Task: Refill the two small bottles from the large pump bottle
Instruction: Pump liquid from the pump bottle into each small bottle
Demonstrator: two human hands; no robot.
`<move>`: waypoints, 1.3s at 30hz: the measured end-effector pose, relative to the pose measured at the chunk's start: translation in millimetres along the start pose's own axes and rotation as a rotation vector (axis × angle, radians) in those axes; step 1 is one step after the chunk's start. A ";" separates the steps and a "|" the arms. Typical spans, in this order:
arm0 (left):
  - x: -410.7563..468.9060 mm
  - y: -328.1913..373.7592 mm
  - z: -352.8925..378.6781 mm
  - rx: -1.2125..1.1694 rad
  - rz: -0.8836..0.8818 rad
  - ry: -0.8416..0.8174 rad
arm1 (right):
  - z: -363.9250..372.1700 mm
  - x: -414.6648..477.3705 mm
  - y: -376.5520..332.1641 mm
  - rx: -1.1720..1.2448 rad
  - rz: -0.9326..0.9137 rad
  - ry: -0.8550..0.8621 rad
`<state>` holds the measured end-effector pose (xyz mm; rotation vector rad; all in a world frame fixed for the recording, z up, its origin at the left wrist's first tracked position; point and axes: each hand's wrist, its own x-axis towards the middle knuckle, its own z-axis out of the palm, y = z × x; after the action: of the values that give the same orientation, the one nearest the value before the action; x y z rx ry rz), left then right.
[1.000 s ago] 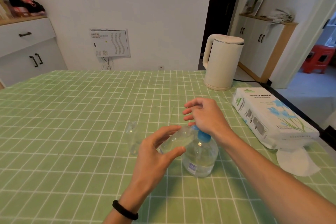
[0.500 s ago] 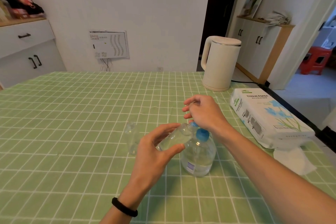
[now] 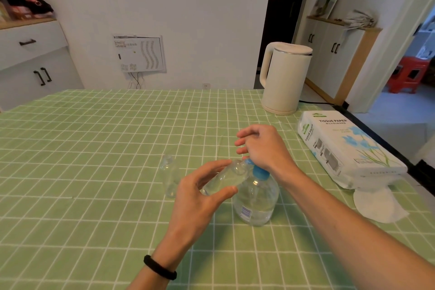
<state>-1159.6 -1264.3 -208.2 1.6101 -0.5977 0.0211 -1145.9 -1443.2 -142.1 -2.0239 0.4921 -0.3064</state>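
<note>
The large clear pump bottle (image 3: 256, 200) with a blue pump top stands on the green checked tablecloth (image 3: 94, 148) near the middle. My left hand (image 3: 200, 195) holds a small clear bottle (image 3: 226, 178) tilted, its mouth against the blue pump nozzle. My right hand (image 3: 263, 148) rests palm down on the pump head, fingers spread loosely. A second small clear bottle (image 3: 170, 175) stands upright on the cloth just left of my left hand, untouched.
A cream electric kettle (image 3: 286, 77) stands at the back right with its cord running off the table. A pack of tissue paper (image 3: 346, 148) lies along the right edge, a white pad (image 3: 379, 205) in front of it.
The view has shifted slightly. Both hands and the bottles keep nearly the same pose, my right hand still on the pump head.
</note>
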 end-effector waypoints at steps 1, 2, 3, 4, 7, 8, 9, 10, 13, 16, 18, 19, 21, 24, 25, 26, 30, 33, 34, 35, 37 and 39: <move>0.0 0.5 -0.2 0.002 0.001 0.000 | -0.3 -0.7 -0.1 -0.005 0.001 0.004; 0.1 1.1 -0.4 0.007 0.002 0.001 | -0.9 -1.2 -0.7 -0.013 0.002 0.008; -0.1 1.6 -0.8 0.012 0.005 0.005 | -1.5 -1.6 -1.7 -0.024 0.003 0.008; 0.0 2.5 -1.0 0.015 0.008 0.008 | -2.5 -1.8 -3.6 -0.037 0.005 0.004; 1.4 5.6 -0.7 0.015 0.013 0.004 | -6.6 -0.4 -11.0 -0.068 -0.007 -0.012; 2.1 6.4 -0.5 0.017 0.015 0.005 | -7.3 0.1 -12.6 -0.074 -0.016 -0.013; 2.4 6.9 -0.6 0.020 0.017 0.007 | -7.5 0.2 -13.5 -0.078 -0.023 -0.013; 2.8 7.1 -0.6 0.021 0.019 0.010 | -7.7 0.2 -13.9 -0.079 -0.024 -0.015; 3.1 6.6 -0.6 0.020 0.024 0.012 | -7.7 0.4 -10.8 -0.054 -0.021 -0.015; 2.9 4.1 -0.9 0.026 0.026 0.008 | -4.6 0.4 -5.8 -0.029 -0.004 -0.006; 1.6 2.3 -0.5 0.024 0.023 0.004 | -1.1 -0.1 -1.9 -0.016 0.013 -0.019; 0.9 1.4 0.0 0.020 0.019 0.001 | -0.2 -0.1 -0.6 -0.007 0.018 -0.023; 0.2 -0.6 0.3 0.021 0.009 -0.001 | 0.6 1.0 0.6 0.000 0.020 -0.019; -0.2 -0.7 0.2 0.018 0.009 0.002 | -0.1 -0.6 0.8 -0.019 0.019 -0.014; 0.0 -0.1 0.3 0.015 0.010 0.001 | -0.7 -1.1 0.1 -0.024 0.018 -0.013; 0.2 0.6 0.5 0.012 0.010 -0.002 | -1.5 -1.5 -1.3 -0.029 0.017 -0.013; 1.5 3.2 0.1 0.006 0.011 0.000 | -6.2 -1.7 -11.6 -0.063 0.004 -0.024; 2.0 5.3 0.4 0.008 0.017 0.006 | -8.5 -1.8 -15.0 -0.092 -0.008 -0.024; 1.8 5.6 0.4 0.013 0.017 0.007 | -8.6 -2.1 -15.2 -0.094 -0.010 -0.026; 1.6 5.7 0.4 0.017 0.017 0.009 | -8.6 -2.2 -15.1 -0.091 -0.010 -0.028; 1.3 5.5 0.6 0.018 0.015 0.013 | -8.5 -2.6 -13.9 -0.075 -0.012 -0.022; 1.0 4.8 1.1 0.025 0.011 0.016 | -7.5 -3.0 -11.8 -0.056 -0.007 -0.015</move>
<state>-1161.0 -1265.7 -203.6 1.6292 -0.5959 0.0503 -1149.1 -1442.7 -128.2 -2.0814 0.4893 -0.2836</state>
